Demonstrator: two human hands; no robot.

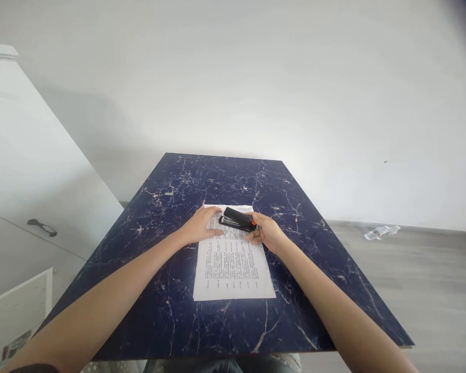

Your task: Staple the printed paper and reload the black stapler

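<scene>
A black stapler [238, 218] with a bit of orange at its rear is held over the upper part of a printed sheet of paper [233, 269]. My right hand [268, 232] grips the stapler's rear end from the right, fingers closed around it. Its jaw points left, with a gap between the upper arm and the base. Just left of the jaw, my left hand [200, 226] rests at the paper's upper left edge, thumb and fingers apart, not gripping the stapler. Whether the paper is one sheet or a stack I cannot tell.
The paper lies on a dark blue marble-patterned table [217, 178]. A small pale-green piece [169, 194] sits toward the table's far left. At left stands a white cabinet [34, 155] with a dark handle. Clear plastic [381, 232] lies on the floor at right, by the wall.
</scene>
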